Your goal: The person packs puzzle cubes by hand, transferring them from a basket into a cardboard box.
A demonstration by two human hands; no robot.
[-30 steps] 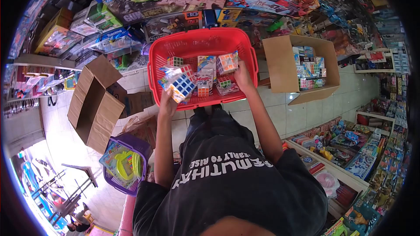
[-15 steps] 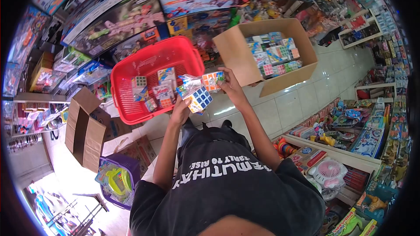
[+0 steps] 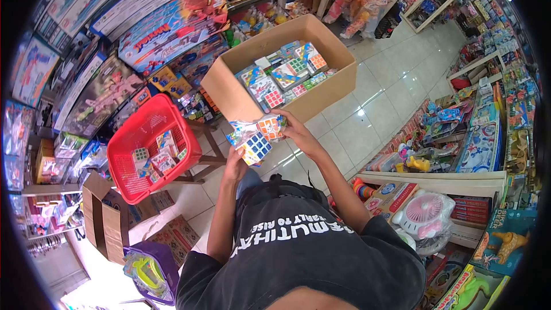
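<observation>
My left hand (image 3: pixel 234 165) is closed on a puzzle cube (image 3: pixel 256 149) in clear wrapping; its blue-tiled face points up. In my right hand (image 3: pixel 299 133) is another wrapped puzzle cube (image 3: pixel 270 128), orange-tiled on the side I see. The two packs touch or overlap in front of my body. Just beyond them stands an open cardboard box (image 3: pixel 318 99) holding many boxed and wrapped puzzle cubes (image 3: pixel 297 68). To the left, a red plastic basket (image 3: pixel 127 179) contains several more cube packs (image 3: pixel 165 161).
The red basket rests on a wooden stool (image 3: pixel 213 158). An open brown carton (image 3: pixel 106 218) and a purple basket (image 3: pixel 150 252) stand at lower left. Toy shelves line the right, with a wrapped pink fan (image 3: pixel 423 213) near my right elbow. Tiled floor (image 3: pixel 373 95) lies beyond the box.
My view has turned to the right, so the cardboard box now appears nearer the centre. Both hands, still holding the cubes, have moved from beside the red basket to the box's near edge.
</observation>
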